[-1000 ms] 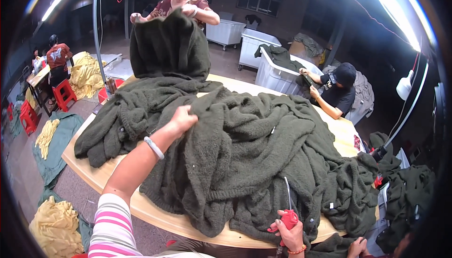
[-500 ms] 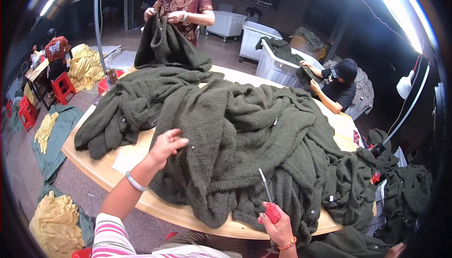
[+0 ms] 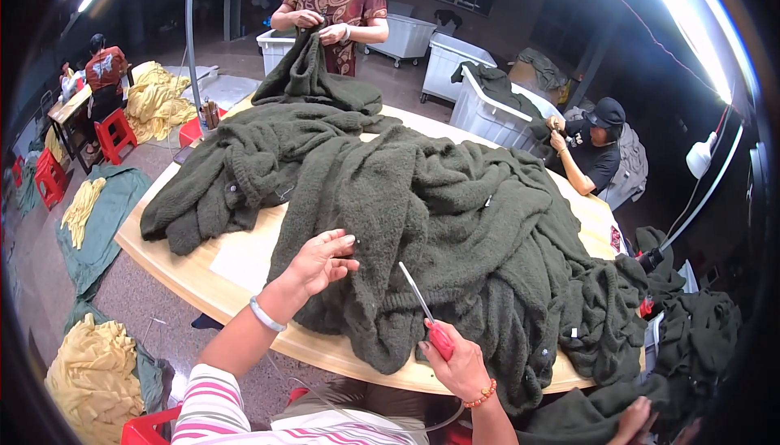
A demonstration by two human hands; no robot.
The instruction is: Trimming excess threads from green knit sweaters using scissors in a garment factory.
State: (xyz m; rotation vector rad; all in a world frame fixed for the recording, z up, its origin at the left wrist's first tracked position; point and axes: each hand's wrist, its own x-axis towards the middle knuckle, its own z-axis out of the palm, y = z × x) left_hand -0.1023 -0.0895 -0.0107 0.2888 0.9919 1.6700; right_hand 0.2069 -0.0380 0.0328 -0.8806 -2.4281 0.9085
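A heap of dark green knitted garments [image 3: 487,226] covers much of the wooden table. My left hand [image 3: 321,262], with a bangle on its wrist, is at the near left part of the heap, fingers apart and nothing held. Close to its fingertips is a small white spot on the knit. My right hand [image 3: 463,364] is closed round the red handle of a tool [image 3: 439,338] with a long, thin metal shaft. The shaft points up and left over the knit, between my hands. A thin pale cord [image 3: 357,421] curves below my right wrist.
Across the table [image 3: 183,274] a person [image 3: 349,6] handles a green garment; another [image 3: 601,136] works at the right. A co-worker's hand [image 3: 638,421] is at the lower right. White wheeled bins [image 3: 487,112] stand behind. A pole [image 3: 192,39] rises at the far left.
The view has shifted a little. My left hand has come right, nearer the white spot. My right hand has moved up and left with the tool, its tip closer to my left hand.
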